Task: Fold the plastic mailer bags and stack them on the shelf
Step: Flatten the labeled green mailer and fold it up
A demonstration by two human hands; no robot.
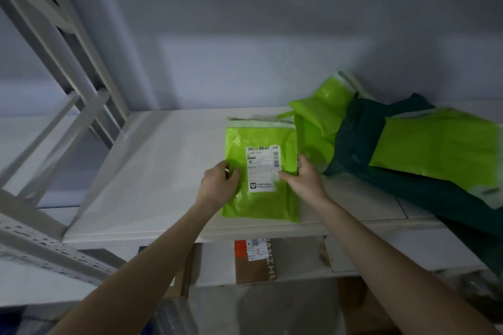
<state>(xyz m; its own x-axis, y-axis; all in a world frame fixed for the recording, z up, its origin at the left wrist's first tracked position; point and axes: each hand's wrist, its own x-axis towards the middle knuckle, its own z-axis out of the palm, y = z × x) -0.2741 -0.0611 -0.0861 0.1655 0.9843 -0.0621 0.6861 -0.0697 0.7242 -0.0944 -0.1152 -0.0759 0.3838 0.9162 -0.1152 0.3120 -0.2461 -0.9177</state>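
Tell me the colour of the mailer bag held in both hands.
Bright lime green mailer bag with a white shipping label; seen best in the head view.

Small print on the white label [261,168] was too blurred to read. The dark green bag [424,187] ran off the right edge, and the cardboard box [254,266] below sat half hidden by the shelf [152,171].

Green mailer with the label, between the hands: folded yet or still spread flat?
Spread flat. The labelled mailer lies full length on the shelf, label up, no crease visible; left hand and right hand hold its side edges.
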